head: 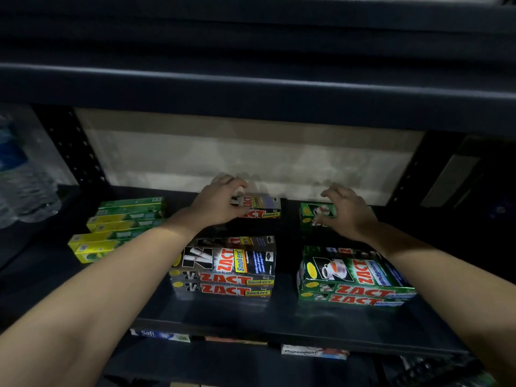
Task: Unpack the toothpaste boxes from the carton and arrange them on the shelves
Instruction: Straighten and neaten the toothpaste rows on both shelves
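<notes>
Both hands are at the shelf's (279, 325) back edge, left hand (220, 202) gripping a black Smokers box (261, 206), right hand (347, 210) spread loose over a green Whitening box (308, 212).

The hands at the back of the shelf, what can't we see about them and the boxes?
- Head view: the left hand covers part of the back Smokers box; its grip is unclear.
- The right hand hides most of the back green box; contact is unclear.
- The carton is out of frame.
- Boxes on the lower shelf are cut off by the shelf edge.
</notes>
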